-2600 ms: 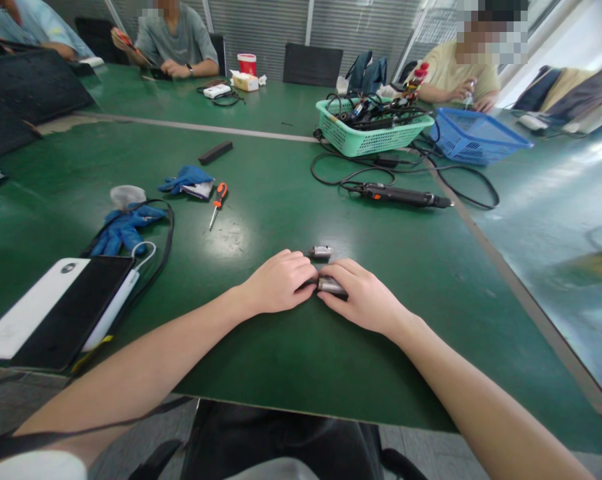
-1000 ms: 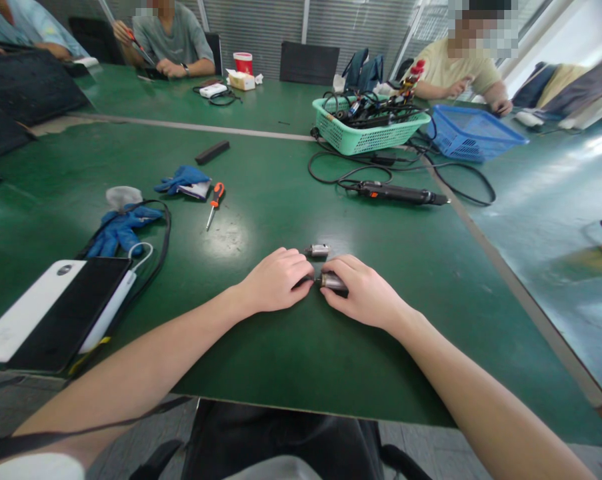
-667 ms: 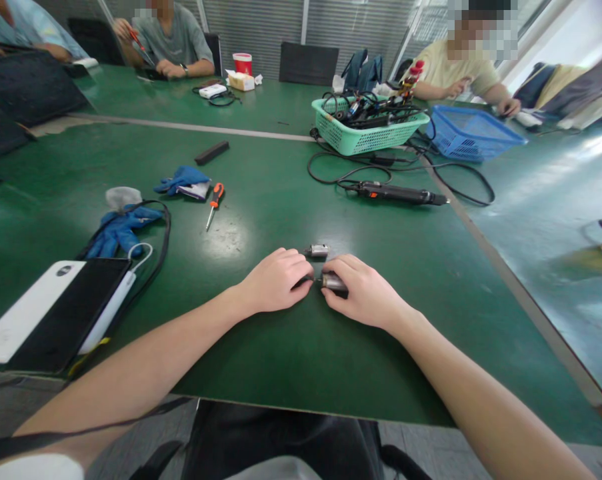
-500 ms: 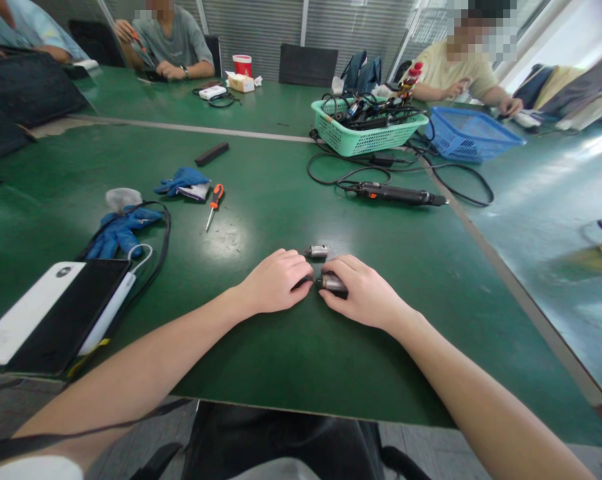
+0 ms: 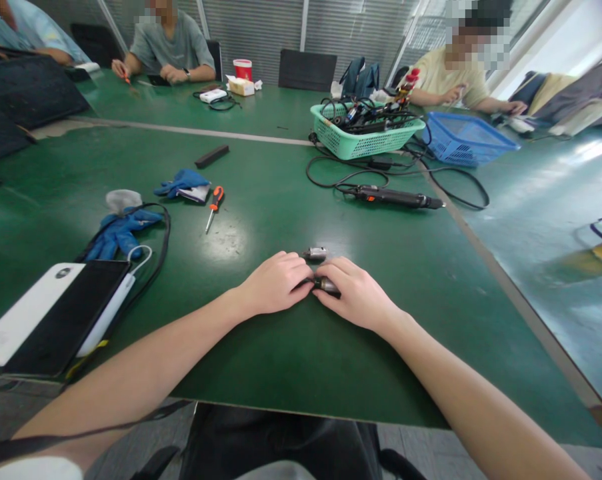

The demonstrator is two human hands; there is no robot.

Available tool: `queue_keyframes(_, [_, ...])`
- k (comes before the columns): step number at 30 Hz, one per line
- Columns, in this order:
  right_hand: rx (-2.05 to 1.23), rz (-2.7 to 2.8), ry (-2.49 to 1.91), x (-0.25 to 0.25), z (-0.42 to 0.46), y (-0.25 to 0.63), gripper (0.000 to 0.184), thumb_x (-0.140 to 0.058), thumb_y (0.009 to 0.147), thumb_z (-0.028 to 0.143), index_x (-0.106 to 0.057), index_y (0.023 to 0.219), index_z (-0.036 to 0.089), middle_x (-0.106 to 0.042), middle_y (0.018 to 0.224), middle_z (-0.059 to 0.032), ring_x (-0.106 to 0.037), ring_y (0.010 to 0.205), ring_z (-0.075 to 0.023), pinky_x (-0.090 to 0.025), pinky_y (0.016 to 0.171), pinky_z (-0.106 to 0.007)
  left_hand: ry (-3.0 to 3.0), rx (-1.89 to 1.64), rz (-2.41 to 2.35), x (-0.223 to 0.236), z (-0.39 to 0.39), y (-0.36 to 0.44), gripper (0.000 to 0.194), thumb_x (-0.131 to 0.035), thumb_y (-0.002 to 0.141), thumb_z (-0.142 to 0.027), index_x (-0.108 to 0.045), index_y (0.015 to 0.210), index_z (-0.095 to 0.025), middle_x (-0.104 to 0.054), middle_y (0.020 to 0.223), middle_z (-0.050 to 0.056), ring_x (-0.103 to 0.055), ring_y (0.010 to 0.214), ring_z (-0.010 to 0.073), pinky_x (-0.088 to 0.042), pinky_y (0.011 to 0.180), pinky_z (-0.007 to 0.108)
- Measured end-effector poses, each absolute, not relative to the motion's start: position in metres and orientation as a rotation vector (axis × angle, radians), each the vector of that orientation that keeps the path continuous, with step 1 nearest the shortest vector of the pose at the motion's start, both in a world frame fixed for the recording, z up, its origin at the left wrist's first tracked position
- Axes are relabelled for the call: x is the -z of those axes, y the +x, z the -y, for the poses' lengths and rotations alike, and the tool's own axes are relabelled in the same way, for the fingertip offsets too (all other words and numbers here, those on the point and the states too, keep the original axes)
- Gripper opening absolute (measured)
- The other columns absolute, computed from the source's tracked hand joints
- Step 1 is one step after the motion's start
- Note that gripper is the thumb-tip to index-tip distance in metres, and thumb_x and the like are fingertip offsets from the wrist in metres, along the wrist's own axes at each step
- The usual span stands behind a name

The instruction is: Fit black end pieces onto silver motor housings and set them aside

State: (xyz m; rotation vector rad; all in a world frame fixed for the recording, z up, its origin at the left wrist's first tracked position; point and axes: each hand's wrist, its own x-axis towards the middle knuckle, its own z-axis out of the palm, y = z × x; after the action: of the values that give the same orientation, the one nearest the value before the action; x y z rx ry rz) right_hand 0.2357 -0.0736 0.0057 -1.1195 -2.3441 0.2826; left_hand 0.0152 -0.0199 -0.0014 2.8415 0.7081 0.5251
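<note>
Both my hands rest on the green table [image 5: 291,347], fingertips meeting. My right hand [image 5: 358,295] is closed round a small dark metal cylinder [image 5: 327,286], most of it hidden under the fingers. My left hand [image 5: 275,283] is curled with its fingertips pinched at the cylinder's left end; what they grip is hidden. A second small metal cylinder [image 5: 314,253] lies loose on the table just beyond my fingers.
An orange-handled screwdriver [image 5: 213,205] and blue gloves [image 5: 123,230] lie to the left, a power bank and tablet [image 5: 55,313] at the near left. A corded electric screwdriver [image 5: 391,197], a green basket [image 5: 365,137] and a blue basket [image 5: 468,140] stand beyond. Other people sit at the far side.
My right hand has closed further over the cylinder, so less of it shows. Both hands stay in place. The view has shifted slightly.
</note>
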Motion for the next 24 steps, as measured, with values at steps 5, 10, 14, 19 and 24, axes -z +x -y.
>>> queue_keyframes(5, [-0.194,2.341,-1.136,-0.0005,0.0738,0.2328,0.007,-0.059,0.095,0.019,-0.062,0.101,0.021,-0.069,0.107,-0.0105,-0.064,0.099,-0.0271,-0.055,0.09,-0.045,2.846,-0.511,-0.686,0.0013,0.0189,0.0155,0.025,-0.048,0.103,-0.032,-0.067,0.096,-0.016,-0.065,0.089,0.006,-0.058,0.087,0.0203,-0.042,0.078,0.034])
queue_keyframes(10, [-0.121,2.352,-1.149,0.0005,0.075,0.2283,0.008,-0.055,0.097,0.019,-0.063,0.097,0.019,-0.069,0.104,-0.0106,-0.064,0.096,-0.0265,-0.056,0.088,-0.044,2.854,-0.507,-0.698,0.0009,0.0186,0.0158,0.025,-0.049,0.103,-0.03,-0.067,0.093,-0.016,-0.065,0.088,0.005,-0.057,0.085,0.0199,-0.041,0.076,0.034])
queue_keyframes(14, [-0.127,2.368,-1.157,0.0013,0.0756,0.2268,0.011,-0.052,0.099,0.019,-0.063,0.097,0.02,-0.07,0.105,-0.0107,-0.063,0.097,-0.0262,-0.056,0.089,-0.044,2.854,-0.487,-0.705,0.0013,0.0189,0.0157,0.025,-0.049,0.103,-0.031,-0.066,0.092,-0.017,-0.065,0.088,0.005,-0.058,0.085,0.0196,-0.041,0.076,0.034])
queue_keyframes(19, [-0.154,2.35,-1.158,0.0016,0.0757,0.228,0.011,-0.053,0.098,0.019,-0.064,0.098,0.02,-0.07,0.105,-0.0103,-0.064,0.098,-0.0262,-0.056,0.089,-0.045,2.839,-0.492,-0.696,0.0023,0.0188,0.0151,0.027,-0.046,0.105,-0.031,-0.067,0.096,-0.017,-0.065,0.088,0.005,-0.058,0.085,0.0195,-0.041,0.077,0.034])
queue_keyframes(24, [-0.168,2.34,-1.158,0.0002,0.0761,0.2289,0.008,-0.055,0.097,0.02,-0.063,0.097,0.021,-0.07,0.104,-0.0099,-0.064,0.097,-0.0265,-0.057,0.087,-0.044,2.824,-0.508,-0.681,0.0017,0.0181,0.015,0.03,-0.043,0.106,-0.032,-0.067,0.096,-0.017,-0.066,0.089,0.006,-0.059,0.085,0.0192,-0.041,0.076,0.034])
